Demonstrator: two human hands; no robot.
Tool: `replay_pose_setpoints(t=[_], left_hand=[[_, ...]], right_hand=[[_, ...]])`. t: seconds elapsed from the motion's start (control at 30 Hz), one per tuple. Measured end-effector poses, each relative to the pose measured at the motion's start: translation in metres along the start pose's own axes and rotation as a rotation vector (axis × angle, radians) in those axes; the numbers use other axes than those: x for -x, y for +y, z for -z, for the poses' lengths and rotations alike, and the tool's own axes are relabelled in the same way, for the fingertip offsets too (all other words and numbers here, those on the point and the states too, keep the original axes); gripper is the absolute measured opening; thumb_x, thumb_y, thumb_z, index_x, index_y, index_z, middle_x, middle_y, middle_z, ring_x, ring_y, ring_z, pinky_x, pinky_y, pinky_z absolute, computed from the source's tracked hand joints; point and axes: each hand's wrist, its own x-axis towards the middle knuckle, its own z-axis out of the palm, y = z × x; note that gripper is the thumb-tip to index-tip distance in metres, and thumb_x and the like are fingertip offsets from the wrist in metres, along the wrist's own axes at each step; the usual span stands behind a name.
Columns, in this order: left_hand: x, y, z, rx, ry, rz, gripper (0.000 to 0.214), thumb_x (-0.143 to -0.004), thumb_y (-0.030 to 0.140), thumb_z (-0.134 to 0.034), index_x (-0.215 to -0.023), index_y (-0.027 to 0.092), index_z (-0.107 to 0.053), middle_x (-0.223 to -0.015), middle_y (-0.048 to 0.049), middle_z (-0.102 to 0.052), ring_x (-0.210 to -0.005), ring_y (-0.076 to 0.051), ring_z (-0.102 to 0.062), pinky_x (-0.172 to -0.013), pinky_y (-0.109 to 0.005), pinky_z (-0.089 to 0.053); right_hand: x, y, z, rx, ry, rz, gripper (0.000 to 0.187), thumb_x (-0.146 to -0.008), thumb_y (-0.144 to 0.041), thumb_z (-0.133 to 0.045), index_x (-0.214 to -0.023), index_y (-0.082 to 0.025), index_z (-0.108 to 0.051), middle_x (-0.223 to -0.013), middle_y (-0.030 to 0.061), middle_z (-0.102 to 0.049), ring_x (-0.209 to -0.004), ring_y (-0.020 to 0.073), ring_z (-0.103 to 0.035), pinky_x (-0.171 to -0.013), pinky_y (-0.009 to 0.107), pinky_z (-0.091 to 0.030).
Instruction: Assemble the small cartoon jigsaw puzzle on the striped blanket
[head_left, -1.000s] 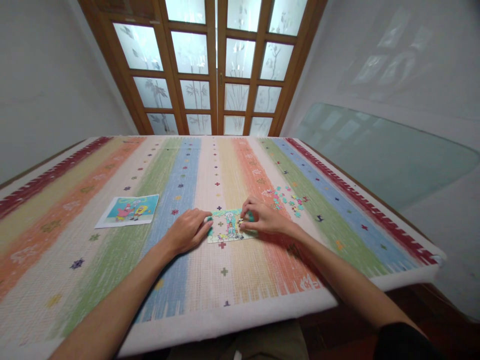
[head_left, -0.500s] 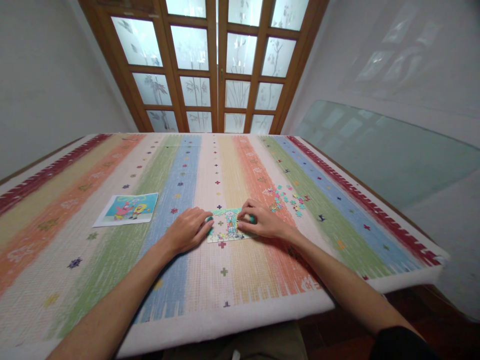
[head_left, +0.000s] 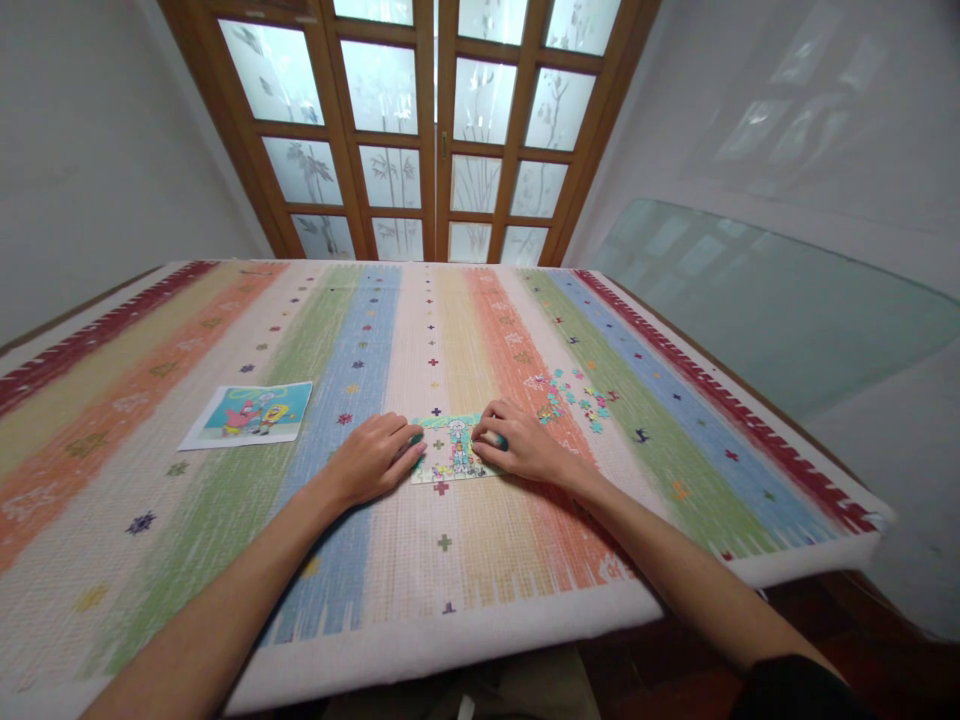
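Observation:
A partly assembled jigsaw puzzle (head_left: 441,474) lies flat on the striped tablecloth in front of me, its pieces forming a border and a cartoon figure in the middle, with cloth showing through a gap. Around its left edge my left hand (head_left: 379,455) is closed, thumb and fingertips gripping the border. My right hand (head_left: 517,440) covers the puzzle's right part, with thumb and index finger pinched together on a piece beside the figure; the fingers hide most of that piece. Loose jigsaw pieces (head_left: 555,402) are scattered beyond my right hand.
To the left lies a printed cartoon picture (head_left: 259,412) on white paper. The tablecloth (head_left: 442,560) has coloured stripes and covers the whole table. Behind the table stand wooden doors (head_left: 439,150) with frosted panes, and a glass panel (head_left: 750,290) leans along the right wall.
My right fingertips have shifted slightly left over the puzzle, beside the figure. My left hand stays on the left edge. The view has moved a little.

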Motion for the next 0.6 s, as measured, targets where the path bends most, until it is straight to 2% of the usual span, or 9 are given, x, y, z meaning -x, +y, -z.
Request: replay_pose_setpoints(t=[0.37, 0.5, 0.6], left_hand=[[-0.0014, 0.0020, 0.0018, 0.027, 0.007, 0.014, 0.033, -0.106, 0.037, -0.043, -0.105, 0.016, -0.067, -0.086, -0.0079, -0.064, -0.079, -0.022, -0.058, -0.074, -0.037, -0.050], [-0.0016, 0.0046, 0.0043, 0.054, 0.055, -0.001, 0.029, -0.102, 0.039, -0.050, -0.111, 0.016, -0.065, -0.099, -0.0108, -0.066, -0.092, -0.025, -0.061, -0.082, -0.041, -0.053], [-0.0007, 0.0053, 0.0050, 0.104, 0.057, -0.009, 0.035, -0.098, 0.041, -0.057, -0.122, 0.016, -0.061, -0.116, -0.0134, -0.067, -0.107, -0.029, -0.061, -0.093, -0.046, -0.052]], right_hand=[[0.0014, 0.0045, -0.0057, 0.051, 0.032, 0.036, 0.009, -0.093, -0.026, -0.066, -0.091, -0.021, -0.073, -0.095, 0.0080, -0.064, -0.094, 0.0234, -0.056, -0.085, 0.038, -0.046], [0.0032, 0.0034, -0.0077, 0.036, 0.087, 0.062, 0.012, -0.094, -0.026, -0.064, -0.089, -0.021, -0.074, -0.095, 0.0080, -0.064, -0.095, 0.0232, -0.057, -0.085, 0.037, -0.046], [0.0036, 0.0030, -0.0080, 0.031, 0.092, 0.102, 0.016, -0.096, -0.025, -0.061, -0.092, -0.021, -0.075, -0.096, 0.0089, -0.064, -0.095, 0.0231, -0.057, -0.086, 0.037, -0.046]])
